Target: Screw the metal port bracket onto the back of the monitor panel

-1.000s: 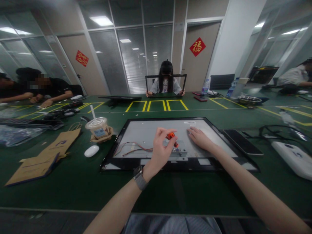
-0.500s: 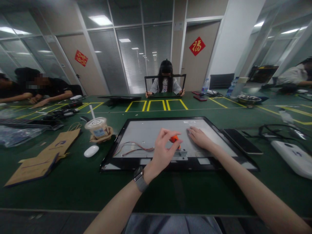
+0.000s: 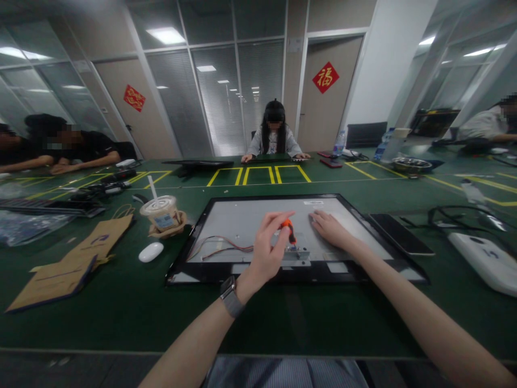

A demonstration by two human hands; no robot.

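A monitor panel [image 3: 242, 215] lies back-up on the green table in front of me, grey metal inside a black frame. My left hand [image 3: 267, 249] is closed round an orange-handled screwdriver [image 3: 288, 228], held upright with its tip on a small metal bracket [image 3: 298, 253] near the panel's front edge. My right hand [image 3: 331, 227] lies flat and open on the panel just right of the screwdriver. Thin coloured wires [image 3: 220, 245] run across the panel to the left of my left hand.
A lidded drink cup [image 3: 162, 211], a white mouse [image 3: 151, 251] and brown paper bags [image 3: 76, 256] lie to the left. A dark phone [image 3: 399, 233], cables and a white device [image 3: 484, 258] lie to the right. Other people sit across the table and at both sides.
My left fingers have shifted round the screwdriver handle, which stays on the bracket. The person opposite has lowered the black frame they held upright down to the table.
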